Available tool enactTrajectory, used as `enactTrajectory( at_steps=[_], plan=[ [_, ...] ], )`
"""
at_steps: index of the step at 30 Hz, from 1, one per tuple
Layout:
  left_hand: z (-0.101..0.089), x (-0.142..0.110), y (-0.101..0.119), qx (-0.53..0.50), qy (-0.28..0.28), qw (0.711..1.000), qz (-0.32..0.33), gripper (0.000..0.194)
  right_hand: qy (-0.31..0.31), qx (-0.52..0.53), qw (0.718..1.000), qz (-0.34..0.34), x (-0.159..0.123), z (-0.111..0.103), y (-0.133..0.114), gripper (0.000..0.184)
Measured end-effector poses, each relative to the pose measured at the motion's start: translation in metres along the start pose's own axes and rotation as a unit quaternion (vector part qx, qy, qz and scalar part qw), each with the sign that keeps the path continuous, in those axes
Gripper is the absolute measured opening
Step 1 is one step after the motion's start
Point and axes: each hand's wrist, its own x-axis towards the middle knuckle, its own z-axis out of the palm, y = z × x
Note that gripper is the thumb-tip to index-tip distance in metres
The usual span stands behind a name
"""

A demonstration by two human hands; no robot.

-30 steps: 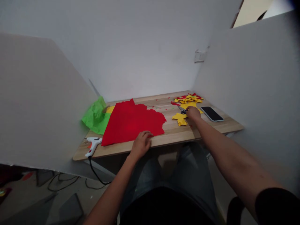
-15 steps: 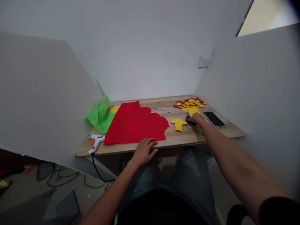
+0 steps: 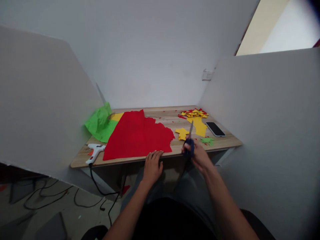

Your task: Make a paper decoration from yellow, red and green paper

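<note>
A pair of dark blue-handled scissors (image 3: pixel 189 146) is in my right hand (image 3: pixel 201 158), raised at the table's front edge with the blades pointing up and away. My left hand (image 3: pixel 153 166) lies with its fingers stretched over the near edge of a large red sheet (image 3: pixel 140 136), which looks like felt or crepe paper. The sheet's right edge is jagged from cutting. Just beyond the scissors lies a yellow cut-out shape (image 3: pixel 182 133), and to its right is a larger yellow piece (image 3: pixel 199 126). Small green scraps (image 3: pixel 207 141) sit close to the front edge.
A white glue gun (image 3: pixel 94 152) with a black cord lies at the table's left corner. Behind it is crumpled green sheet (image 3: pixel 100 121). A phone (image 3: pixel 215 129) rests at right, near a heap of yellow and red pieces (image 3: pixel 195 113). Partition panels (image 3: pixel 270 116) flank the wooden table.
My right hand has drawn back from the right of the table toward me and to the left, lifting the scissors. My left hand stays at the red sheet's edge. The view has shifted slightly right.
</note>
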Motion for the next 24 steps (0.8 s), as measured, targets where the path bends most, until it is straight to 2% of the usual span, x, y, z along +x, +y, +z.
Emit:
enactTrajectory(
  at_steps=[2,4,8,14,19,24],
  plan=[
    [0.005,0.0,0.0,-0.002,0.016,1.0,-0.008,0.049,0.006,0.054,0.997,0.063,-0.041,0.018,0.033,0.059],
    [0.009,0.0,-0.001,0.0,0.032,0.999,-0.015,0.05,-0.012,0.085,0.988,0.125,-0.068,0.029,0.061,0.061],
    [0.017,-0.001,-0.001,0.012,0.053,0.998,-0.029,0.054,-0.051,0.118,0.975,0.18,-0.086,0.033,0.089,0.058],
    [0.024,-0.003,0.002,0.014,0.069,0.997,-0.034,0.055,-0.028,-0.001,0.978,0.205,-0.081,0.039,0.089,0.061],
    [0.026,-0.004,0.003,0.017,0.085,0.996,-0.036,0.055,-0.033,-0.018,0.975,0.221,-0.08,0.045,0.083,0.063],
    [0.026,-0.004,0.003,0.014,0.093,0.995,-0.039,0.057,-0.051,-0.029,0.977,0.206,-0.087,0.046,0.08,0.064]
  ],
)
